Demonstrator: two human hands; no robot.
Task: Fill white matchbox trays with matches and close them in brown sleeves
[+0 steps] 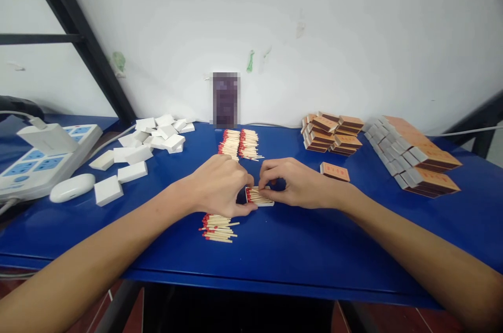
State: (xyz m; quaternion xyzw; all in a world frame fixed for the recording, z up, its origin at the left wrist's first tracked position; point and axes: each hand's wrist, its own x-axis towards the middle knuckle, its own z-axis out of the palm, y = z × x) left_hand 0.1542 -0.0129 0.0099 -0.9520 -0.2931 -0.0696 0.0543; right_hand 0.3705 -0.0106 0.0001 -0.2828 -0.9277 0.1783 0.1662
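Note:
A small white matchbox tray (267, 204) lies on the blue table, filled with red-tipped matches (257, 196). My left hand (223, 186) grips the tray's left end between thumb and fingers. From the right, my right hand (288, 183) pinches at the matches in the tray, thumb and fingertips together; whether a single match is between them is too small to tell. Close below my left hand lies a loose pile of matches (220, 229). Behind the hands are two more heaps, a left one (230, 143) and a right one (249, 144).
White empty-looking trays (133, 154) are scattered at the back left, near a power strip (74, 149) and a white oval case (73, 188). One orange matchbox sleeve (336, 171) lies beside my right wrist. Stacked sleeves stand behind it (334, 133) and far right (416, 157).

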